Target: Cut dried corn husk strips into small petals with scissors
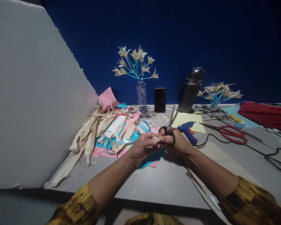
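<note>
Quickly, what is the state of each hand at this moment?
Left hand: closed, pinching a small pale piece.
Right hand: closed, holding the black-handled scissors, blades pointing up, beside the same piece.

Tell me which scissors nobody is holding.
The red-handled scissors, lying right of the blue glue gun; the black-handled scissors are in the right hand.

Left hand and right hand pinching pale scrap | right also gripping scissors | husks heaped left | glue gun right | vase behind
</note>
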Available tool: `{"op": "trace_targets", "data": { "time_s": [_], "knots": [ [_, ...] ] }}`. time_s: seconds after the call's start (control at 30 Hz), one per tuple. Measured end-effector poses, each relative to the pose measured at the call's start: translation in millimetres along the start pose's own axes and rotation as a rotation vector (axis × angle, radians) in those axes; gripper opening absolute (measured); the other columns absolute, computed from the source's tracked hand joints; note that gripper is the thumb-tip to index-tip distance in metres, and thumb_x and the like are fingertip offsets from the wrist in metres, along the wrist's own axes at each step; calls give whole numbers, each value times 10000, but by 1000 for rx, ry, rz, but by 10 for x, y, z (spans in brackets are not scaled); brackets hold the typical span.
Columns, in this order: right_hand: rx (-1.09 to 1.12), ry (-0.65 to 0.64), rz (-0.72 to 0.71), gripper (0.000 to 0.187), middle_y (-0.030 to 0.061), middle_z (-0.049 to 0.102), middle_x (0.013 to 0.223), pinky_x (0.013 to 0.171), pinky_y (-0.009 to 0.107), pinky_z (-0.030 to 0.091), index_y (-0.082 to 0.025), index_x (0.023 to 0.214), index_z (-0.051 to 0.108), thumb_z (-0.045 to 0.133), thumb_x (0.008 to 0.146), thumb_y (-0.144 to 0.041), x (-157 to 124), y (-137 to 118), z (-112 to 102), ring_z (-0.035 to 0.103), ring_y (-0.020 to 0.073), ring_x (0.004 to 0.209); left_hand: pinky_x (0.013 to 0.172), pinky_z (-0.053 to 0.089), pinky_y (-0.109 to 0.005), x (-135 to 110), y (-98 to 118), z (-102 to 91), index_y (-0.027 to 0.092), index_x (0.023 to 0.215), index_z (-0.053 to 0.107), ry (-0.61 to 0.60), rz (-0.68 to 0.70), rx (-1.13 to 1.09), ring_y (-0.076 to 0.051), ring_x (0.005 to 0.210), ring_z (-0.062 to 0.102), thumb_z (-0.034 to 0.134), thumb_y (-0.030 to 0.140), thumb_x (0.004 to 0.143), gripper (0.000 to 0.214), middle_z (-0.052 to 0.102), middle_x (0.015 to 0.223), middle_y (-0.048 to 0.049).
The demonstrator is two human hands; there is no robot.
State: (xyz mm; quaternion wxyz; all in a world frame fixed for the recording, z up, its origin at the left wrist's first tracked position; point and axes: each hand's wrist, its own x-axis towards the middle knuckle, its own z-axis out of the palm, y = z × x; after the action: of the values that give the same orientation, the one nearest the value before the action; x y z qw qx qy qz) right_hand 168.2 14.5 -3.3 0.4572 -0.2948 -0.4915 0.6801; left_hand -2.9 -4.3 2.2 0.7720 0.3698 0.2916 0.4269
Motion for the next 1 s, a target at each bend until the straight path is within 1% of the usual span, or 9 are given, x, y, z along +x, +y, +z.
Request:
{"op": "trace_targets", "data": {
  "time_s": [0.1, 0.2, 0.3, 0.47, 0.57, 0.67, 0.77, 0.9, 1.0],
  "knots": [
    [-1, 35, -32, 227, -20, 567, 629, 504, 231, 392, -172, 746, 596, 801, 672, -238, 14, 18, -24, 513, 115, 537, 650, 472, -254, -3, 54, -22, 146, 647, 563, -26, 47, -115, -102, 580, 545, 770, 181, 647, 210, 588, 620, -9],
    [14, 63, -42, 225, -33, 541, 617, 498, 228, 340, -173, 730, 587, 792, 658, -230, 26, 23, -18, 449, 98, 521, 664, 484, -263, 4, 93, -44, 156, 711, 578, 5, 90, -228, -100, 614, 545, 779, 219, 651, 218, 570, 698, 8],
    [-23, 86, -31, 241, -31, 550, 633, 519, 241, 340, -177, 751, 590, 795, 651, -253, 25, 20, 5, 449, 106, 538, 637, 477, -261, 16, 64, -32, 138, 814, 633, 61, 56, -157, -120, 649, 575, 810, 335, 662, 305, 612, 770, -29],
    [-96, 134, -35, 281, -38, 544, 623, 520, 245, 325, -183, 749, 591, 825, 626, -278, 19, 11, 14, 427, 106, 537, 554, 411, -201, 31, 30, 12, 126, 701, 613, 200, 63, 14, -65, 516, 497, 844, 223, 613, 266, 559, 597, 21],
    [-74, 167, -75, 259, -39, 538, 631, 532, 244, 338, -184, 751, 597, 816, 642, -269, 30, 13, 9, 442, 108, 552, 551, 417, -203, 43, 62, 1, 134, 685, 603, 211, 85, -60, -70, 521, 489, 821, 220, 630, 241, 534, 581, 29],
    [45, 226, -73, 243, -50, 506, 630, 506, 238, 322, -186, 741, 599, 805, 646, -272, 48, 25, 28, 415, 96, 528, 568, 433, -215, 52, 55, -10, 136, 726, 618, 224, 125, -143, -86, 571, 518, 786, 255, 669, 214, 554, 633, 13],
    [142, 234, -22, 287, -50, 520, 650, 481, 232, 294, -186, 742, 593, 833, 617, -280, 53, 49, 73, 385, 81, 504, 553, 404, -201, 57, -15, 7, 135, 797, 644, 221, 135, -40, -65, 537, 489, 802, 222, 653, 231, 560, 636, 20],
    [58, 189, -42, 284, -40, 526, 627, 495, 238, 302, -172, 730, 603, 839, 651, -308, 30, 88, 135, 413, 92, 522, 542, 370, -185, 65, -95, 49, 143, 735, 621, 251, 225, 82, -55, 556, 479, 843, 250, 639, 265, 560, 669, 26],
    [-2, 216, -69, 281, -31, 552, 633, 513, 243, 326, -173, 742, 609, 833, 662, -322, 10, 112, 155, 451, 104, 542, 528, 351, -174, 70, -96, 59, 143, 702, 613, 287, 225, 84, -50, 552, 461, 851, 276, 640, 280, 551, 665, 30]
  ]
}}
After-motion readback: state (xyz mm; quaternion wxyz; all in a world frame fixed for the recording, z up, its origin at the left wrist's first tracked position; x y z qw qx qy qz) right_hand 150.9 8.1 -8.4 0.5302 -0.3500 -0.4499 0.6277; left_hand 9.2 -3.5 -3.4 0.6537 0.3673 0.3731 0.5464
